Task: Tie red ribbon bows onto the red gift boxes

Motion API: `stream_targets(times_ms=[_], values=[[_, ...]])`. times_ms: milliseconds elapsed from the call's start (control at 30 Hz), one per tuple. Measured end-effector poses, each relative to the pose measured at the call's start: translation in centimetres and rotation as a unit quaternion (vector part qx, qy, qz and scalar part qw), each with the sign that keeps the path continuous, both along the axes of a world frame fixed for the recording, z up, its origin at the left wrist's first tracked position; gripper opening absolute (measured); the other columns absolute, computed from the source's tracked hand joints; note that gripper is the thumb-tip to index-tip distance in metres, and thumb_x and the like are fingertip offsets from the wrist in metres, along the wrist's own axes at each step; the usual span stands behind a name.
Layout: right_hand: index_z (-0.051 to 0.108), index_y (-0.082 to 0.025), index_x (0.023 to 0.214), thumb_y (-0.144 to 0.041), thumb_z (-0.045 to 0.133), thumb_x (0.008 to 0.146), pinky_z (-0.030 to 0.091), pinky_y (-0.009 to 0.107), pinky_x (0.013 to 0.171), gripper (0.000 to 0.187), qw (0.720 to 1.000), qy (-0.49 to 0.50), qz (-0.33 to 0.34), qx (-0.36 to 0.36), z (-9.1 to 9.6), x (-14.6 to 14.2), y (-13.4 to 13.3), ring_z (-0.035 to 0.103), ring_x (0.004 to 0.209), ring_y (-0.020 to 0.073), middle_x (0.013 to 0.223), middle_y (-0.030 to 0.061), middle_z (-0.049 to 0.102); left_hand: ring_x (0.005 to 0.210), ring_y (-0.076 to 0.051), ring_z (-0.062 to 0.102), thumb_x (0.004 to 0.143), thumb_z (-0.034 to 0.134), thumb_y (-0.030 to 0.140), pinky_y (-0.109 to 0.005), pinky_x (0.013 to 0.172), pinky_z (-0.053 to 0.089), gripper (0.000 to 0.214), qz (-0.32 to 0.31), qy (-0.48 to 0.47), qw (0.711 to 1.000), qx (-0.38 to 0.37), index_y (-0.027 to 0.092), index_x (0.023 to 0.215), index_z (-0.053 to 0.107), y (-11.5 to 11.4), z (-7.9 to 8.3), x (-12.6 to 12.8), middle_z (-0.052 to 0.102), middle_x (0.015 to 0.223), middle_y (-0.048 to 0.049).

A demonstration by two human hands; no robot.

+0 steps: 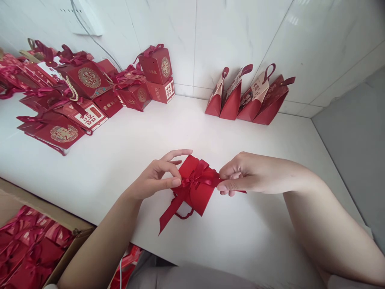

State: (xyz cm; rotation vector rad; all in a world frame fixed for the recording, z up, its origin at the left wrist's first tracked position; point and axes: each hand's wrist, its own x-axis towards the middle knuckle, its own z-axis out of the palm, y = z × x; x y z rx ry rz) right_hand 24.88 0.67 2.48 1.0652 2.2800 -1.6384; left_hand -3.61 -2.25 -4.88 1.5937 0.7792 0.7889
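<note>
A small red gift box lies on the white table in front of me, with a red ribbon tied in a bow across it. One ribbon tail hangs toward the lower left, and a twisted red cord handle loops out beneath. My left hand pinches the bow's left side between thumb and index finger, its other fingers raised. On the other side, my right hand is closed on the ribbon's right part, its end sticking out past the fingers.
Red decorated gift boxes stand piled at the back left. Several wedge-shaped red boxes with ribbon loops line the wall at the back right. A cardboard carton full of ribboned red boxes sits below the table's left edge. A cable runs down the tiled wall.
</note>
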Motion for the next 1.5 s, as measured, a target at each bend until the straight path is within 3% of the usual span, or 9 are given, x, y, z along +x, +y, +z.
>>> stream_targets(times_ms=[233,400,500,600,767,967,1133,1367,1500], values=[[0.070,-0.019,0.082,-0.042,0.051,0.092,0.034,0.023,0.052,0.031,0.998,-0.019,0.042,0.048,-0.3,0.1,0.2,0.048,0.058,0.0111,0.071,0.0001,0.063,0.138,-0.032,0.040,0.089,0.062,0.032,-0.050,0.115,0.030,0.032,0.015,-0.008,1.000,0.022,0.017,0.061,0.054,0.1,-0.1,-0.1,0.051,0.142,-0.0068],[0.071,-0.018,0.086,-0.044,0.050,0.093,0.033,0.024,0.053,0.035,0.997,-0.023,0.053,0.043,-0.3,0.2,0.1,0.045,0.057,0.0112,0.066,-0.0004,0.058,0.136,-0.034,0.042,0.077,0.076,0.033,-0.050,0.116,0.030,0.015,-0.029,0.027,0.998,0.042,0.020,0.075,0.069,-0.1,0.3,-0.3,0.045,0.147,-0.0075],[0.071,-0.018,0.086,-0.043,0.050,0.092,0.032,0.024,0.053,0.033,0.998,-0.015,0.050,0.044,-0.3,0.2,0.1,0.045,0.057,0.0114,0.069,0.0004,0.059,0.133,-0.033,0.047,0.081,0.073,0.027,-0.048,0.112,0.036,0.007,-0.010,0.031,0.999,0.024,0.021,0.078,0.073,-0.1,0.3,-0.2,0.047,0.145,-0.0076],[0.070,-0.018,0.086,-0.042,0.049,0.092,0.032,0.024,0.053,0.032,0.997,-0.012,0.048,0.050,-0.2,0.2,0.1,0.045,0.057,0.0113,0.070,0.0001,0.059,0.126,-0.032,0.053,0.087,0.065,0.030,-0.045,0.103,0.045,0.023,0.016,0.009,1.000,-0.019,0.018,0.069,0.069,-0.1,0.1,0.0,0.048,0.144,-0.0088],[0.070,-0.018,0.084,-0.039,0.050,0.091,0.032,0.024,0.054,0.029,0.997,-0.003,0.053,0.052,-0.1,0.2,0.1,0.046,0.058,0.0112,0.071,-0.0003,0.060,0.131,-0.033,0.046,0.088,0.063,0.036,-0.043,0.103,0.045,0.039,0.040,0.030,0.999,-0.021,0.015,0.056,0.058,-0.1,0.1,0.2,0.053,0.139,-0.0098],[0.068,-0.018,0.083,-0.033,0.049,0.093,0.037,0.025,0.060,0.026,0.994,0.031,0.085,0.060,-0.4,-0.1,0.1,0.050,0.063,0.0122,0.075,0.0008,0.064,0.135,-0.030,0.043,0.090,0.060,0.037,-0.044,0.111,0.037,0.045,0.058,0.030,0.998,0.005,0.018,0.049,0.052,-0.1,0.3,0.7,0.069,0.104,-0.0094],[0.068,-0.017,0.080,-0.032,0.049,0.093,0.040,0.027,0.065,0.028,0.992,0.041,0.097,0.074,-0.6,-0.1,0.1,0.054,0.069,0.0145,0.079,0.0036,0.066,0.116,-0.030,0.058,0.085,0.065,0.035,-0.043,0.099,0.046,0.046,0.108,0.002,0.993,-0.041,0.015,0.047,0.046,-0.6,0.4,1.2,0.063,0.122,-0.0088],[0.070,-0.019,0.086,-0.038,0.048,0.095,0.042,0.028,0.065,0.031,0.993,-0.006,0.098,0.072,-0.6,0.7,0.2,0.060,0.069,0.0154,0.084,0.0038,0.069,0.102,-0.025,0.062,0.089,0.060,0.035,-0.036,0.090,0.049,0.038,0.057,-0.012,0.997,-0.051,0.014,0.058,0.055,-0.6,0.0,0.8,0.056,0.132,-0.0100],[0.069,-0.021,0.089,-0.047,0.049,0.095,0.039,0.028,0.062,0.034,0.980,-0.012,0.033,0.195,0.0,0.9,-0.4,0.059,0.068,0.0156,0.085,0.0036,0.069,0.100,-0.024,0.063,0.088,0.061,0.035,-0.036,0.091,0.048,0.034,0.050,-0.008,0.998,-0.034,0.015,0.062,0.056,-0.6,0.1,0.6,0.051,0.138,-0.0094]])
